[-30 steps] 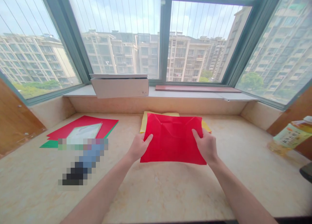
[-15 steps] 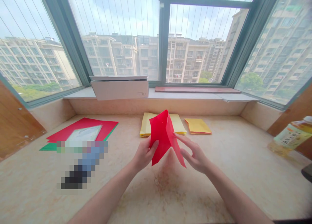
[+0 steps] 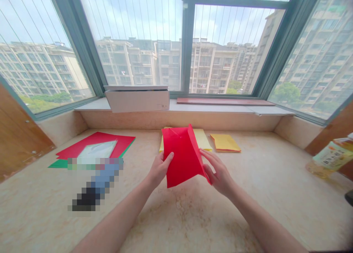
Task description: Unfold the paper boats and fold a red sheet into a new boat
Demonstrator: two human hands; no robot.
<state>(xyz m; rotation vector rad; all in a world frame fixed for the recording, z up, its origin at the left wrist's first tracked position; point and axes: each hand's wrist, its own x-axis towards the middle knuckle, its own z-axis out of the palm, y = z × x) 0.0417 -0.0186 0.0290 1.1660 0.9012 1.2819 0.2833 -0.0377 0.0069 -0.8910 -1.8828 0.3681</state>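
Right now my left hand [image 3: 162, 168] pinches the left edge of the red sheet [image 3: 180, 157], thumb on its face. My right hand [image 3: 220, 176] has its fingers against the bent right side; I can't tell whether they pinch it. The sheet is tilted above the countertop [image 3: 176, 223], in front of the pale yellow papers [image 3: 203, 139]. As I judge it, uneven pressure from the right could set a skewed crease, and a loose left pinch could let the sheet twist. Its back and some right fingertips are hidden from me. Off left, a pixelated patch [image 3: 96, 187] masks something I can't identify; a dark object [image 3: 349, 196] is cut off at the right edge. The bottle [image 3: 331, 155] has blurry lettering. Farther back, the pale yellow papers are partly covered, and I can't see inside the white box [image 3: 138, 100] on the sill.
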